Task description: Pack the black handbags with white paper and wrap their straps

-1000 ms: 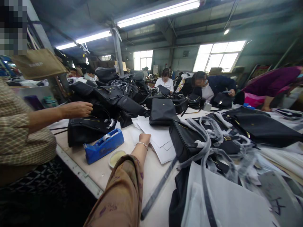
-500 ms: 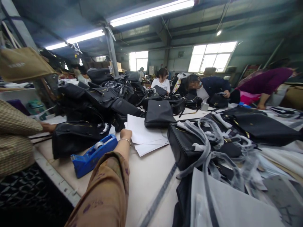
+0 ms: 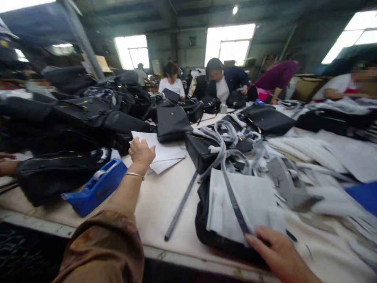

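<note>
My left hand (image 3: 141,152), with a bracelet at the wrist, is stretched out over the near left edge of some white paper sheets (image 3: 167,151). Its fingers are loosely bent and the thumb stands apart; nothing shows in its grasp. My right hand (image 3: 277,247) is closed on the near side of a black bag (image 3: 203,220), its thumb beside the lower end of a grey wrapped strap (image 3: 235,204). White sheeting (image 3: 256,192) covers much of that bag. The fingertips of the right hand are partly hidden.
A blue tape dispenser (image 3: 100,184) stands left of my forearm, and a grey one (image 3: 290,184) at right. Black bags (image 3: 73,114) are heaped at left. A dark strip (image 3: 181,208) lies on the table (image 3: 153,220). Several co-workers sit or bend over the far side.
The view has swung right and down. My right hand has come into view on the black bag. My left hand's fist has loosened near the paper sheets.
</note>
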Demonstrator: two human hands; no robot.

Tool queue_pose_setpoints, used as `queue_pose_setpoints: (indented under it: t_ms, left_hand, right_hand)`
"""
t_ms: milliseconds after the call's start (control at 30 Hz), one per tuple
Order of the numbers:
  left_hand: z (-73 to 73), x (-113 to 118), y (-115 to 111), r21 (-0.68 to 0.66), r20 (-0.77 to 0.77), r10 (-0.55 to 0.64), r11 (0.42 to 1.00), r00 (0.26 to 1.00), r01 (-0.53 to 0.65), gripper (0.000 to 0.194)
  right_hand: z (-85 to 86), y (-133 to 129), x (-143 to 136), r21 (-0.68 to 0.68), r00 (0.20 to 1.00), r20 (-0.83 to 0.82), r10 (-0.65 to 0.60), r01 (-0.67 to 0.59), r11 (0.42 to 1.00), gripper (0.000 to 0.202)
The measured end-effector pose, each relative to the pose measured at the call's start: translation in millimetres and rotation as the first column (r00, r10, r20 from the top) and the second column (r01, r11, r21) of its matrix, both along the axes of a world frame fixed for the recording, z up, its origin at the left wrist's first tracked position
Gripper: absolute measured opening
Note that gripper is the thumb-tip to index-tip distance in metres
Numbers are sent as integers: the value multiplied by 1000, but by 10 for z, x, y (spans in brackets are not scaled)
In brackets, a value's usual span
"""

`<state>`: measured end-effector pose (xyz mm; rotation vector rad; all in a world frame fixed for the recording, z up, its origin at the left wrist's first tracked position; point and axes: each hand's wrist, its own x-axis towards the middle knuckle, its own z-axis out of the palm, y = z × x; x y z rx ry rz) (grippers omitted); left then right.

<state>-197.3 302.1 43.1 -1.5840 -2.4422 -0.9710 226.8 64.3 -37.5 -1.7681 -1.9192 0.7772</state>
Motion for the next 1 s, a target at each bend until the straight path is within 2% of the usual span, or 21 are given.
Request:
queue_pose_setpoints:
  t_ms: [33, 67, 100, 133, 167, 200, 267, 300, 333, 367, 467, 600, 667, 767, 833, 900, 967, 1000]
  left_hand:
    - [32, 237, -155, 46, 9, -172, 984, 985, 171, 53]
    - [63, 492, -344, 65, 89, -346, 938, 934, 341, 48]
    - [93, 756, -567, 65, 235, -480, 875, 845, 479, 42]
    - [119, 1020, -821, 49, 396, -585, 783, 708, 619, 41]
    - [137, 1275, -1094, 23, 530, -645, 660, 551, 751, 39]
    - [140, 1516, -1372, -6, 626, -649, 551, 433, 834, 37]
    - [91, 1937, -1871, -21, 732, -621, 390, 280, 920, 37]
    - [41, 2111, -2066, -17, 777, -585, 353, 235, 935, 39]
    - [-20, 2257, -2216, -1, 814, -544, 350, 204, 937, 41]
    - [-84, 2376, -2322, 22, 850, -496, 371, 179, 928, 44]
    - [-229, 2583, -2456, 94, 946, -314, 494, 77, 864, 47]
    - [-258, 2702, -2511, 148, 987, -41, 596, -154, 790, 48]
    - [-255, 2781, -2556, 153, 973, 38, 637, -229, 756, 49]
    - [-297, 2925, -2634, 137, 968, 49, 717, -246, 683, 49]
    - [-355, 2996, -2671, 122, 986, -16, 751, -167, 649, 45]
    - [-421, 3026, -2694, 130, 984, -179, 758, 12, 640, 38]
    - [-483, 3024, -2714, 195, 869, -438, 731, 230, 653, 27]
    - [-511, 3019, -2726, 250, 759, -569, 703, 316, 666, 22]
  right_hand:
    - [78, -20, 6, -8, 1000, -28, -1, 1, 1000, 42]
    - [161, -38, 18, -12, 998, -65, -8, 7, 1000, 43]
    - [244, -54, 35, -5, 993, -116, -14, 13, 1000, 42]
    - [320, -70, 55, 15, 986, -163, -16, 18, 1000, 42]
    - [386, -90, 77, 32, 979, -202, -16, 23, 999, 41]
    - [440, -115, 98, 48, 971, -238, -13, 25, 999, 40]
    - [511, -175, 133, 81, 958, -288, 6, 18, 997, 37]
    - [530, -206, 147, 104, 955, -297, 23, 8, 995, 35]
    - [540, -235, 158, 135, 955, -292, 46, -6, 991, 35]
    - [544, -260, 169, 175, 959, -274, 78, -30, 984, 35]
    - [534, -299, 198, 326, 968, -157, 197, -138, 935, 39]
    - [485, -300, 251, 484, 956, 41, 291, -274, 831, 33]
    - [453, -309, 284, 492, 939, 162, 302, -342, 801, 25]
    - [431, -348, 343, 382, 881, 341, 327, -447, 809, 12]
    - [453, -373, 398, 310, 858, 369, 358, -477, 823, 10]
    - [507, -386, 467, 293, 894, 253, 370, -435, 851, 14]
    - [580, -384, 541, 246, 938, -28, 346, -329, 912, 26]
    - [615, -379, 570, 184, 931, -200, 306, -271, 945, 32]
